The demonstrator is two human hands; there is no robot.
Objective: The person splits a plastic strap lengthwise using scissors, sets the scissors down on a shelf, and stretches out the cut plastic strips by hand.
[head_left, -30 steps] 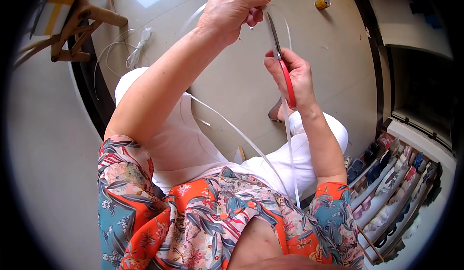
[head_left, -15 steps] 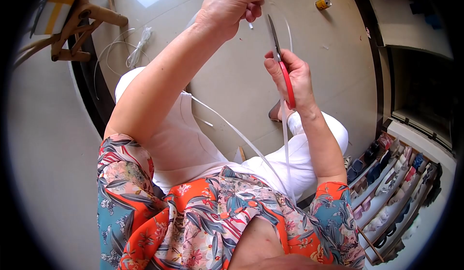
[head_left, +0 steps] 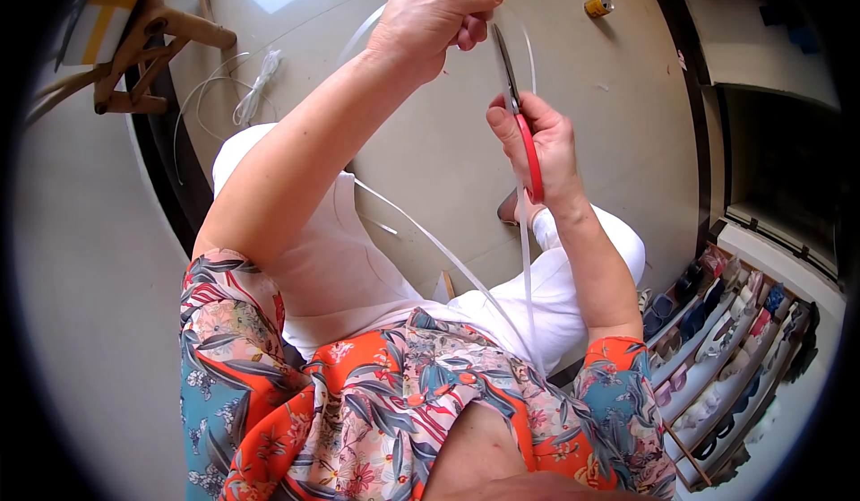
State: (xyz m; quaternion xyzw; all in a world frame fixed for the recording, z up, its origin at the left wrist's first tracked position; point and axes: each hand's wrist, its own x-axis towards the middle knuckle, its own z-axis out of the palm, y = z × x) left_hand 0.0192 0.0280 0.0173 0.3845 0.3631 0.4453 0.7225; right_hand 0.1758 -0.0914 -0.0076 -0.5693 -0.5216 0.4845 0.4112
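At the top of the view, my left hand (head_left: 434,15) is closed in a pinch, with white plastic strap showing above and beside it. My right hand (head_left: 544,142) grips scissors (head_left: 530,156) with red handles. Their blades point up toward my left hand and look nearly together. A length of white strap (head_left: 526,268) runs from the right hand down to my lap, alongside the scissors. Another stretch of strap (head_left: 430,235) crosses between my legs. What exactly the left fingertips pinch is partly hidden by the fingers.
A yellow can (head_left: 597,6) lies on the tiled floor. To the left are a bundle of clear strip (head_left: 260,89) and a bamboo stool (head_left: 166,39). A rack of shoes (head_left: 726,340) stands at the right, below a dark opening.
My left hand has shifted slightly right and down. A strap loop now shows more clearly to its left, and the short white end below it is out of sight. The right hand barely moved.
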